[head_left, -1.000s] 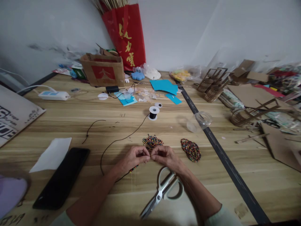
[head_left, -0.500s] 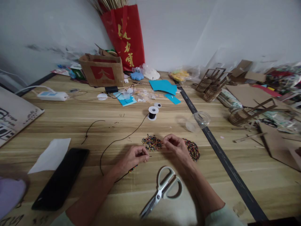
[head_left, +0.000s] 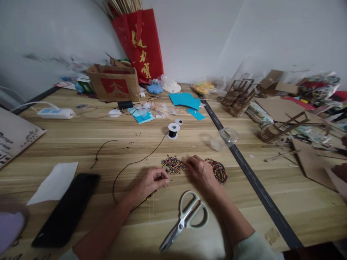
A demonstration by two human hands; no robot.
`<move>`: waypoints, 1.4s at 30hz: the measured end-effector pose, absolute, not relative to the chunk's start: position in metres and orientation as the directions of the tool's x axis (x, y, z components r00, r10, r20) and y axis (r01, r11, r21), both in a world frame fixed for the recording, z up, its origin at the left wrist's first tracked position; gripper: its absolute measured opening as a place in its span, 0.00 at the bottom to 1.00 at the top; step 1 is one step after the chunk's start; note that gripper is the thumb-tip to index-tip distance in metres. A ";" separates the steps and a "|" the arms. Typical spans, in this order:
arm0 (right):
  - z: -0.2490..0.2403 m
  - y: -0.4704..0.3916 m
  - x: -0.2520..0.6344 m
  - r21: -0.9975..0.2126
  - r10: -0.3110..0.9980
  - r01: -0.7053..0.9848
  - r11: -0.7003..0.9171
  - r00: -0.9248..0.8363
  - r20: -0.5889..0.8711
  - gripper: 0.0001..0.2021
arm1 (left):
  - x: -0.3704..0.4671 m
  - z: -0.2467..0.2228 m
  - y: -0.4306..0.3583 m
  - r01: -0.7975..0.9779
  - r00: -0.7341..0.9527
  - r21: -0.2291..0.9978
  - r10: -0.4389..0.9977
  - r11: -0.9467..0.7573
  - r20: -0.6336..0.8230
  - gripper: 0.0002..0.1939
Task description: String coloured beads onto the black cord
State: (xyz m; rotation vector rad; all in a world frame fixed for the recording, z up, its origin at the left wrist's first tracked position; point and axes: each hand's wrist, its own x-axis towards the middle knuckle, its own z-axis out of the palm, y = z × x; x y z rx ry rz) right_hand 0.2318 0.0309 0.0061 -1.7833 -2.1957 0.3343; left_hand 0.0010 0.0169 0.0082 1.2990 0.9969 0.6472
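My left hand [head_left: 155,180] is closed in a pinch on a black cord [head_left: 127,167], whose short end pokes out past the fingertips. Several colourful beads [head_left: 151,195] are threaded on the cord below that hand. The cord loops left and back to a white spool [head_left: 173,131]. A pile of loose multicoloured beads [head_left: 172,164] lies between the hands. At its right edge, my right hand [head_left: 199,168] reaches down with fingers bent together; whether a bead is between them is hidden. Beside that hand lies a coiled bead string [head_left: 217,170].
Scissors [head_left: 184,220] lie near the front, blades toward me. A black phone [head_left: 66,209] and white paper [head_left: 54,182] are at left. A clear jar [head_left: 225,139] lies right of the spool. Another person's hand [head_left: 340,171] shows at the right edge.
My right hand has turned and lowered its fingers to the edge of the bead pile. My left hand keeps its pinch on the cord. The whole view has shifted slightly.
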 end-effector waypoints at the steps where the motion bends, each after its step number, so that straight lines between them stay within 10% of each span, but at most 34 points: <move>1: 0.006 0.031 0.231 -0.352 0.978 0.912 0.211 -0.197 0.076 0.08 | 0.001 0.009 0.017 0.137 0.458 0.972 0.858 0.189 -0.231 0.07; 42: 0.002 0.028 0.220 -0.391 0.951 0.867 0.309 -0.287 0.116 0.06 | 0.002 0.007 0.018 0.121 0.468 0.975 0.856 0.185 -0.221 0.07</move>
